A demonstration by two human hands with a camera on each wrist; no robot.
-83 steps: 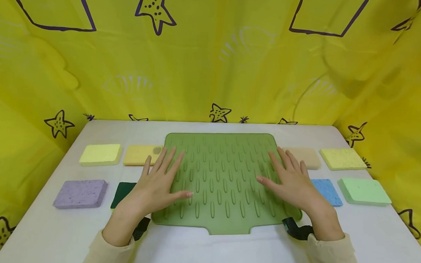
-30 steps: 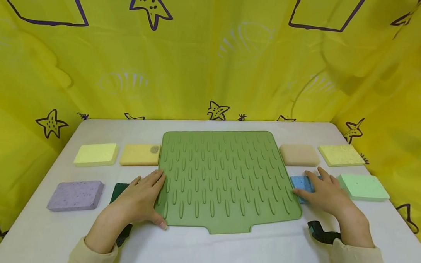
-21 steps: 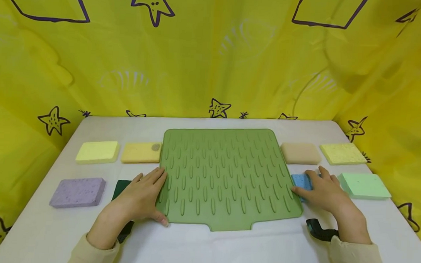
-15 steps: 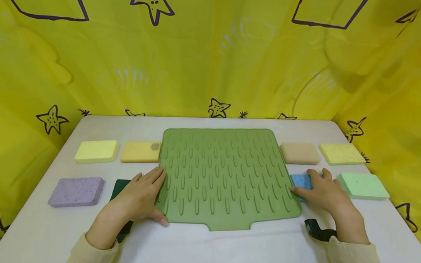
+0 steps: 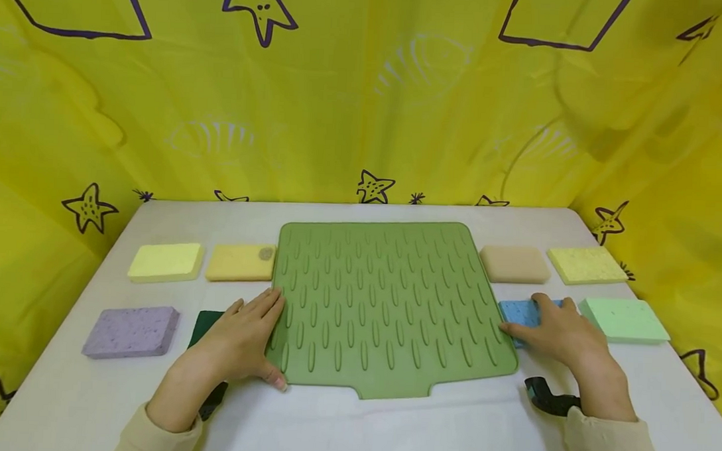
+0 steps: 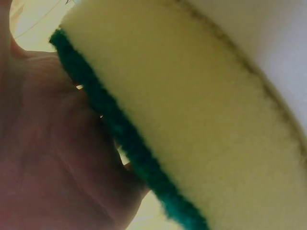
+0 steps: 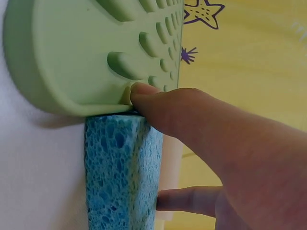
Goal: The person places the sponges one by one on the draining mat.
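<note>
A green ribbed silicone mat [image 5: 388, 306] lies in the middle of the table. My left hand [image 5: 237, 344] rests along its left edge, thumb at the near corner. Partly under that hand lies a scrub sponge [image 6: 192, 96], yellow foam with a dark green scouring layer facing the palm. My right hand [image 5: 563, 332] is over a blue sponge [image 5: 522, 314], partly covering it. In the right wrist view the thumb [image 7: 168, 108] touches the mat's edge where it meets the blue sponge, and another fingertip touches the sponge's top.
Left of the mat lie a purple sponge [image 5: 132, 332], a pale yellow one [image 5: 166, 262] and an orange-yellow one [image 5: 240, 262]. On the right are a beige sponge [image 5: 515, 264], a yellow one [image 5: 588, 265] and a mint-green one [image 5: 624, 321]. A yellow curtain [image 5: 329, 105] hangs behind.
Both hands have moved outward from lying spread over the mat, the left to its left edge, the right onto the blue sponge. In the last half second the right fingers shifted only slightly.
</note>
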